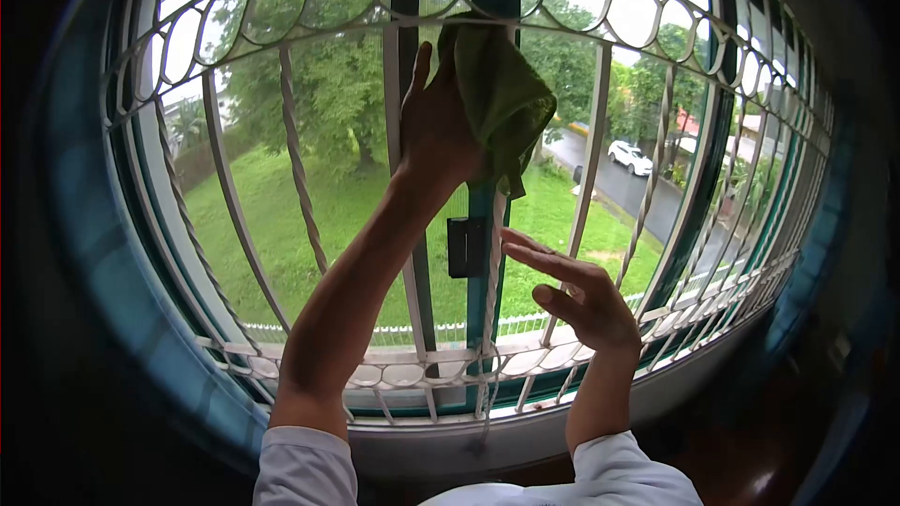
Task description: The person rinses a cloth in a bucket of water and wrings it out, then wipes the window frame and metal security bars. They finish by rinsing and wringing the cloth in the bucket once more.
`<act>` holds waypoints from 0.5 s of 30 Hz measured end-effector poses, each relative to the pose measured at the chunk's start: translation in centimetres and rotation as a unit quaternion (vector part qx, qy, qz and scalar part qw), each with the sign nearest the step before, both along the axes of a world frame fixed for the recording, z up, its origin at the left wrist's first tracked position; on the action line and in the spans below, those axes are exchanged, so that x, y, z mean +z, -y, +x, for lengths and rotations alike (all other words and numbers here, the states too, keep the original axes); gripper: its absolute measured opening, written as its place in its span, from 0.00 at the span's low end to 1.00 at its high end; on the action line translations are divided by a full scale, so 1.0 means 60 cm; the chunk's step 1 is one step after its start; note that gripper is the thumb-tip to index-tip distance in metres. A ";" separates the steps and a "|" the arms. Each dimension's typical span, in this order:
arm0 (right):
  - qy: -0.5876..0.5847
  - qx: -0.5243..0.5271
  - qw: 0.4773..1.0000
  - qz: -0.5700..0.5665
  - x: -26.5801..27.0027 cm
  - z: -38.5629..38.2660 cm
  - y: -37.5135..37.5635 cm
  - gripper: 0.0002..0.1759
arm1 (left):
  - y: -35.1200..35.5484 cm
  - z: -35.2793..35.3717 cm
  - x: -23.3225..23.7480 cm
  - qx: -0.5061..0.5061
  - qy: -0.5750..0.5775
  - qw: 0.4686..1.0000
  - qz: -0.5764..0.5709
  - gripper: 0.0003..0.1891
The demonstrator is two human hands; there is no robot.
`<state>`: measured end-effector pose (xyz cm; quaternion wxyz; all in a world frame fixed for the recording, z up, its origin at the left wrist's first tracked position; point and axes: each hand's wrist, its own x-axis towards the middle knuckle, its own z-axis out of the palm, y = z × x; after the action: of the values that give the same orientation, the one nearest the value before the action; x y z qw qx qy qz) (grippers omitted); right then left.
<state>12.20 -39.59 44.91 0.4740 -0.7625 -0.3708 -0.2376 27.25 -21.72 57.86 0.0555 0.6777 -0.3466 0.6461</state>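
My left hand (439,126) reaches up to the window grille and grips a green cloth (506,89), which hangs down over the dark teal window frame just under the row of ovals. Part of its grip is hidden behind the cloth. Lower and to the right, my right hand (586,295) is raised beside a twisted white bar (495,272), fingers stretched toward it and thumb apart, with nothing held. Between the two hands a black latch (464,247) sits on the window frame.
White metal grille bars (225,187), some twisted, span the whole window. A lower band of ovals (403,375) runs above the sill (525,440). Blue curtains (206,394) hang at the sides. Outside are grass, trees and a white car (630,157) on a road.
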 end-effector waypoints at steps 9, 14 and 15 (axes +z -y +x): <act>-0.099 -0.126 0.987 0.008 -0.077 -0.028 0.090 0.20 | -0.044 -0.035 -0.326 0.085 -0.112 0.981 0.137 0.26; -0.049 -0.129 0.989 0.055 -0.084 -0.010 0.069 0.21 | -0.024 -0.020 -0.195 0.109 -0.026 0.991 0.076 0.23; -0.060 -0.127 0.988 0.069 -0.085 -0.014 0.064 0.21 | -0.025 -0.030 -0.219 0.106 -0.052 0.989 0.084 0.23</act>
<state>11.37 -43.46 39.82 0.5129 -0.7815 -0.2249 -0.2750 25.48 -20.21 44.74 -0.0526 0.7455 -0.3228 0.5807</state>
